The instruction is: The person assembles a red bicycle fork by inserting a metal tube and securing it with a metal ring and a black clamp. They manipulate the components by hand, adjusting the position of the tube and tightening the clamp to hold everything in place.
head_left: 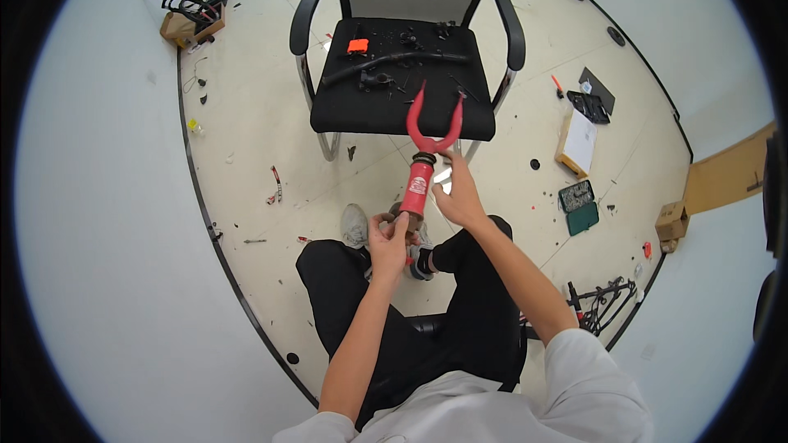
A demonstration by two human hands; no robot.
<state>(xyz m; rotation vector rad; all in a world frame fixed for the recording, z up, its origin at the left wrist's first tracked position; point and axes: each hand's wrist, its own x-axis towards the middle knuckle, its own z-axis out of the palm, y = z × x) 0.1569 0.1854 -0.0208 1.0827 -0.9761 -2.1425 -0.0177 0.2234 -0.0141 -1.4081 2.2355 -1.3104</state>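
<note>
A red bicycle fork [428, 144] is held up in front of me, its two legs pointing away toward the chair. Its crown meets a short red head tube [417, 187] with a white emblem; a black ring sits between them. My left hand [388, 238] is closed around the near end of the tube, where a dark brownish part shows between the fingers. My right hand [460, 197] holds the fork at the crown from the right, fingertips partly hidden behind it. Its thumb is beside the tube.
Ahead stands a black office chair [328, 115] bearing a black handlebar [394, 60], an orange piece [358, 46] and small dark parts. On the right floor lie a white-topped box [579, 143], a green case [583, 218] and a black bicycle frame [611, 299]. Small parts are scattered on the left.
</note>
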